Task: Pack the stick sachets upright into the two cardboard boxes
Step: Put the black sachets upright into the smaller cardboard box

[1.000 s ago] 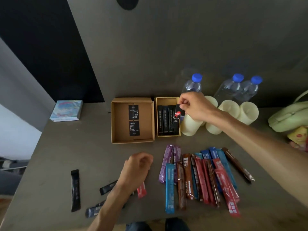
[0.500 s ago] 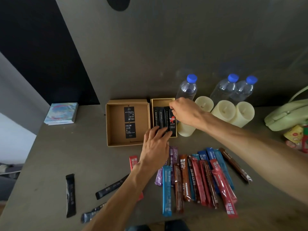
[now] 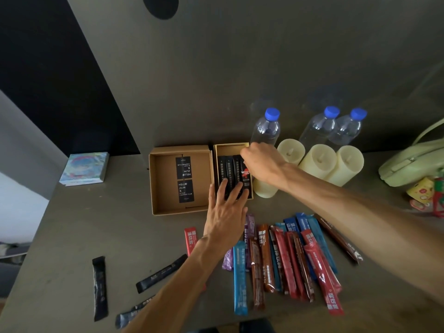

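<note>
At the narrow box (image 3: 231, 145), left hand (image 3: 224, 218) lays flat fingers on black sachets (image 3: 228, 168), right hand (image 3: 263, 162) pinches the red-marked sachet (image 3: 245, 176).

Back right of the grey-brown table top (image 3: 96, 224): three clear plastic bottles w/ blue caps, all upright. There's a lone bottle (image 3: 266, 131) on the left, then a pair of bottles (image 3: 322, 131) close together further right. Just in front of them, three cream pillar candles (image 3: 318, 159) stand side by side. A 4th cream cylinder (image 3: 264, 189) sits front-left of those, only partly visible. At the far right edge is a pale green bag w/ strap (image 3: 408, 164), and below it some yellow and red printed packets (image 3: 420, 193), too blurred to read. In the back left corner lies a square pastel booklet (image 3: 84, 168), flat. Behind everything is a grey wall panel (image 3: 216, 68) w/ a black round disc (image 3: 160, 6) up top.
</note>
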A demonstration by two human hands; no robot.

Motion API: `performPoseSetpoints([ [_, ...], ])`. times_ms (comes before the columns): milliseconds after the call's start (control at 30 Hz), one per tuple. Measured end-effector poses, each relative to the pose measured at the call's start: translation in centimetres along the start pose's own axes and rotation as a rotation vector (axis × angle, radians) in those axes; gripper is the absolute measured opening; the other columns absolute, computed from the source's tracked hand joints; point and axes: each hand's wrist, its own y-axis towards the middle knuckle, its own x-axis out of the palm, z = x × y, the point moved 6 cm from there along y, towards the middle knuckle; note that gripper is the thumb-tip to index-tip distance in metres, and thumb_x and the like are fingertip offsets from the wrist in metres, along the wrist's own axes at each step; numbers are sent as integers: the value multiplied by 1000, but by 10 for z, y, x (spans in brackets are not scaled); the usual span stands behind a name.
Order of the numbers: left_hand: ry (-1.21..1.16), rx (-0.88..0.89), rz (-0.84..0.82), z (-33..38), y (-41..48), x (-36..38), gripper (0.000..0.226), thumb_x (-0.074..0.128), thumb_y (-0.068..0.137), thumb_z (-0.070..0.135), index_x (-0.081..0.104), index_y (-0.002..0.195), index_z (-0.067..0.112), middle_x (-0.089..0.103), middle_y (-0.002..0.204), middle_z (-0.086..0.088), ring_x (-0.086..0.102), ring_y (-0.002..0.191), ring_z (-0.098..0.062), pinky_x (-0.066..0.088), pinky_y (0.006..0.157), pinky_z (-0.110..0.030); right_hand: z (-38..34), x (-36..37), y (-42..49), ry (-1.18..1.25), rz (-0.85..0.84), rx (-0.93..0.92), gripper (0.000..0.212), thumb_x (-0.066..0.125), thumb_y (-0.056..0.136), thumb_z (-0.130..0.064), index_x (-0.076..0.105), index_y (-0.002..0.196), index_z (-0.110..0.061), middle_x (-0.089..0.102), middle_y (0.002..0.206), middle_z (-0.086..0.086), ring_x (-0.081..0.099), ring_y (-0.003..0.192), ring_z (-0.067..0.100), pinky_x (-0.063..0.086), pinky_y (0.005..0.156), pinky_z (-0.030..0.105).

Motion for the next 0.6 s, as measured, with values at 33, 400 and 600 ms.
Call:
performPoseSetpoints([
  [33,-2,2,0,1,0,-1,50,45,99,34,38,148,25,31,158,3,12,149,-32,-3,120,-56,0,-1,0,4,3,4,4,61,96,-6,65,98,-4,71,94,16,72,85,37,40,59,37],
  [400,-324,-257,-4,-92,-105,-47,19,60,92,14,69,105,25,65,107,10,61,98,-11,45,84,-23,-42,0,-47,489,130,-25,13,60,99,-25,71,97,-19,72,86,-6,67,74,9,54,68,28],
  [600,-235,-464,-281,-148,-172,-37,17,70,84,42,64,98,33,56,99,13,59,94,-11,47,82,-27,-133,49,-76,677,-116,-154,12,63,97,-30,73,100,-26,73,100,-8,68,86,12,57,80,38],
])
